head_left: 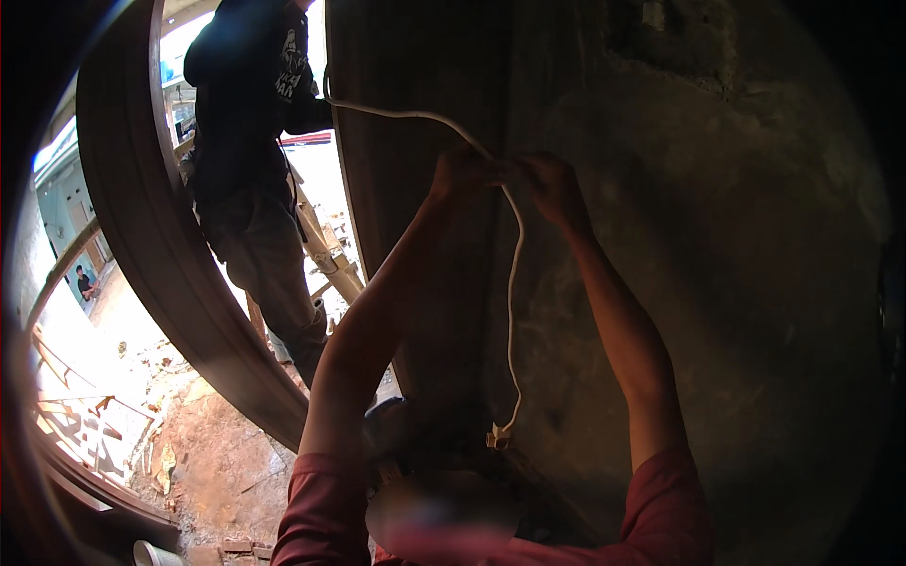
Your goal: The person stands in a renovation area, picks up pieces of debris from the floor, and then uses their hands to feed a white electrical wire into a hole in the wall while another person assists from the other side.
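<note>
A white electrical cable (511, 311) comes round the edge of the dark door frame on the upper left and runs to my two hands. My left hand (462, 173) is closed on it in front of the wall. Right beside it my right hand (552, 189) grips the same cable, with the fingers of both hands almost meeting. Below them the cable hangs down in a loose curve to a pale plug or socket end (497, 436). Deep shade hides the details of my fingers.
A person in dark clothes (250, 141) stands in the bright opening on the left, beside a curved-looking wooden frame post (142, 189). Wooden poles (326, 250) lean behind. A rough grey wall (736, 283) fills the right. Someone sits far off (87, 283). A white container (156, 554) stands low left.
</note>
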Tool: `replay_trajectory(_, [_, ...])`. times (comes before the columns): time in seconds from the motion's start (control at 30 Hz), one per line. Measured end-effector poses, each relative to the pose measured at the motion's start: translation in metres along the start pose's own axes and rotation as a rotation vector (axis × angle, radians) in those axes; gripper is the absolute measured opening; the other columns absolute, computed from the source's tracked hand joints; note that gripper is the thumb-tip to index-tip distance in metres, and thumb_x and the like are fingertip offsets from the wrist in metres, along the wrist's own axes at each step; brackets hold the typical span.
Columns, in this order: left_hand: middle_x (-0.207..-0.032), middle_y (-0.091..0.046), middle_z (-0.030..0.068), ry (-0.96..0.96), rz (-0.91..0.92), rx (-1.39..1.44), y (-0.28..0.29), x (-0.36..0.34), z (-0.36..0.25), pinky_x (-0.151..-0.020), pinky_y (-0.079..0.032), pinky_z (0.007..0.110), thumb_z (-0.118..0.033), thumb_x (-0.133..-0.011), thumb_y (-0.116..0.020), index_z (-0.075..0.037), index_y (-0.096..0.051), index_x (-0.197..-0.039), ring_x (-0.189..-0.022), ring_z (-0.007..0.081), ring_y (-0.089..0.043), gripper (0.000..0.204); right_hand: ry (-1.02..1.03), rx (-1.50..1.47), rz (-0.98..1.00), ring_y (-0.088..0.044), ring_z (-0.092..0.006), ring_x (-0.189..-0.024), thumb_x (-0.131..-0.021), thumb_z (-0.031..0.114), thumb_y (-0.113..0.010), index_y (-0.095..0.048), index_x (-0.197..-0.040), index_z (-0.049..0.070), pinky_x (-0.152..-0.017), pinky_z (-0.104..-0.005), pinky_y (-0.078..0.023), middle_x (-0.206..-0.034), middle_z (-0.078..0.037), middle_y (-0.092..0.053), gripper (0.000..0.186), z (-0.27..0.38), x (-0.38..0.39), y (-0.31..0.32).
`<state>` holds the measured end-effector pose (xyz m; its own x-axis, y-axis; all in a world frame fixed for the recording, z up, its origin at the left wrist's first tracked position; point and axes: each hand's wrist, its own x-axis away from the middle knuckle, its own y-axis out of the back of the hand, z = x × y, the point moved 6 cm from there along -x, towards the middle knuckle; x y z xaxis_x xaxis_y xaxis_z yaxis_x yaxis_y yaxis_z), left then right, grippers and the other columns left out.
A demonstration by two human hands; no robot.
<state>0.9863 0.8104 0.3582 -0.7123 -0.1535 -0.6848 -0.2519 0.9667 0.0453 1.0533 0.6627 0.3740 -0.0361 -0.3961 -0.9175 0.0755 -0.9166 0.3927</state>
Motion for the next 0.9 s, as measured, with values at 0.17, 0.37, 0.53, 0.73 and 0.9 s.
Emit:
replay_trajectory(0.17, [-0.096, -0.064, 0.0150, -0.095, -0.057, 0.101, 0.003, 0.004, -0.001, -0.069, -0.055, 0.032, -0.004, -0.078, -0.063, 0.007, -0.055, -0.106, -0.082, 0.0206, -0.065, 0.031, 0.000, 0.049, -0.057, -0.066, -0.0257, -0.088, -0.081, 0.003, -0.063, -0.064, -0.107, 0.001, -0.077, -0.0339, -0.051, -0.091, -0.015, -0.067, 0.025, 0.036, 0.003, 0.011])
replay_trajectory(0.37, [-0.102, -0.062, 0.0157, -0.064, -0.073, 0.117, 0.010, 0.013, -0.002, -0.072, -0.055, 0.031, -0.003, -0.079, -0.062, 0.006, -0.051, -0.112, -0.086, 0.0211, -0.064, 0.035, -0.143, -0.028, -0.021, -0.066, -0.0312, -0.087, -0.074, -0.002, -0.066, -0.061, -0.110, -0.001, -0.074, -0.0351, -0.052, -0.094, -0.018, -0.066, 0.036, 0.058, 0.003, 0.008])
replay_trajectory(0.53, [-0.103, -0.062, 0.0158, -0.082, -0.074, 0.137, 0.019, 0.022, -0.005, -0.072, -0.056, 0.031, -0.003, -0.079, -0.062, 0.006, -0.050, -0.112, -0.086, 0.0203, -0.064, 0.036, -0.093, 0.249, 0.005, -0.066, -0.0288, -0.085, -0.080, 0.000, -0.063, -0.065, -0.101, 0.001, -0.070, -0.0355, -0.052, -0.093, -0.018, -0.067, 0.022, 0.058, -0.004, -0.006])
replay_trajectory(0.73, [-0.093, -0.062, 0.0126, -0.085, -0.060, 0.230, 0.026, 0.023, 0.002, -0.068, -0.057, 0.031, -0.005, -0.085, -0.062, 0.005, -0.053, -0.105, -0.083, 0.0190, -0.064, 0.024, -0.102, 0.135, -0.069, -0.064, -0.0320, -0.087, -0.067, -0.004, -0.066, -0.066, -0.094, 0.001, -0.074, -0.0373, -0.051, -0.091, -0.017, -0.066, 0.027, 0.030, -0.013, -0.021])
replay_trajectory(0.9, [-0.089, -0.062, 0.0114, -0.094, -0.098, 0.270, 0.022, 0.016, 0.008, -0.065, -0.058, 0.031, -0.007, -0.087, -0.062, 0.005, -0.055, -0.103, -0.079, 0.0186, -0.064, 0.022, -0.058, 0.117, -0.236, -0.066, -0.0268, -0.078, -0.072, 0.000, -0.063, -0.068, -0.091, 0.002, -0.070, -0.0319, -0.051, -0.084, -0.016, -0.067, 0.021, 0.011, -0.020, -0.029])
